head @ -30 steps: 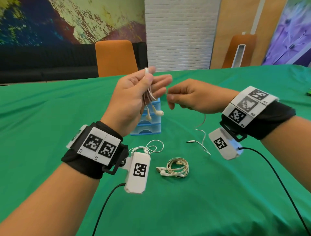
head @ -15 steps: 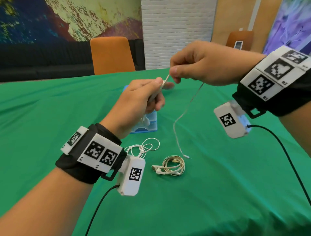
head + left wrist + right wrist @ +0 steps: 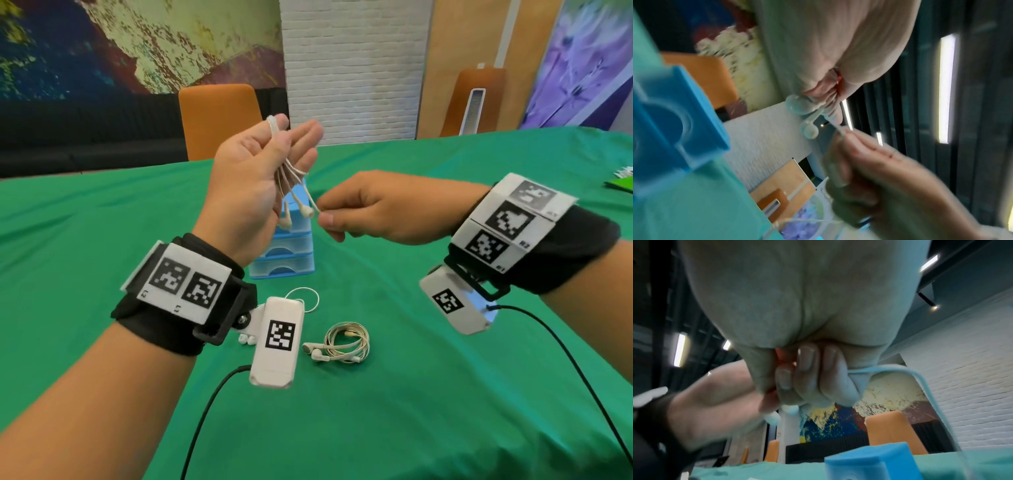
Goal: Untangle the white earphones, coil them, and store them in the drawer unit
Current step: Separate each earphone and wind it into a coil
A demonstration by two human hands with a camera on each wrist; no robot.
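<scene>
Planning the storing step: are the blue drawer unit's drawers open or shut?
Shut: the drawer unit shows its lower drawer fronts flush; the left hand hides the top.

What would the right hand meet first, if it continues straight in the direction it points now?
Probably the left hand and the white earphones hanging from it: the right hand points left at them, close by, though depth is unclear.

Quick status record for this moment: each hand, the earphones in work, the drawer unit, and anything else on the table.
left hand: raised, cable loops of the white earphones wound round its fingers, two earbuds dangling
right hand: pinches the cable's free end
drawer unit: blue, behind the hands, visible drawers closed
other earphones: coiled set on the green tablecloth; another set partly hidden
</scene>
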